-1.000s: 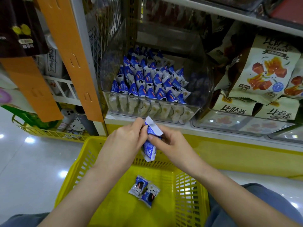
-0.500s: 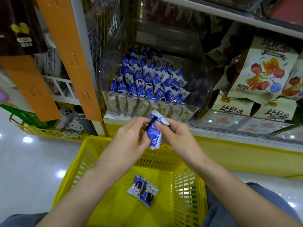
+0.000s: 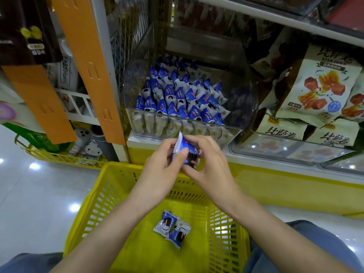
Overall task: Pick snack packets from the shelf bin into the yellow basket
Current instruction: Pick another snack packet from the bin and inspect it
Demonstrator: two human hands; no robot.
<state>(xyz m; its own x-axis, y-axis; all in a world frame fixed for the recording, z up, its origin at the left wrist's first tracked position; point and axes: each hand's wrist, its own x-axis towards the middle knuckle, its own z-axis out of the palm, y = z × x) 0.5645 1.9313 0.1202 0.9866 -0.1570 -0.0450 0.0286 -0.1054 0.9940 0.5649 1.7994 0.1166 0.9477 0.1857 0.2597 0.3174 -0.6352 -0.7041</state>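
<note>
A blue-and-white snack packet [image 3: 188,149] is held between both hands above the far rim of the yellow basket [image 3: 102,196]. My left hand [image 3: 163,166] pinches its left side with thumb and fingers. My right hand [image 3: 210,164] grips its right side and partly covers it. Two more of the same packets [image 3: 172,228] lie side by side on the basket floor. Just behind my hands, the clear shelf bin [image 3: 244,115] holds several rows of blue packets [image 3: 181,99].
Tan snack bags [image 3: 323,83] fill the clear bin to the right. An orange shelf upright [image 3: 88,62] stands on the left, with a low wire rack of small goods [image 3: 65,154] beside it. A yellow shelf base [image 3: 295,186] runs behind the basket. Glossy floor lies to the left.
Both hands have lifted the packet a little toward the bin and turned it. Its dark printed face now shows and it is more hidden by my fingers.
</note>
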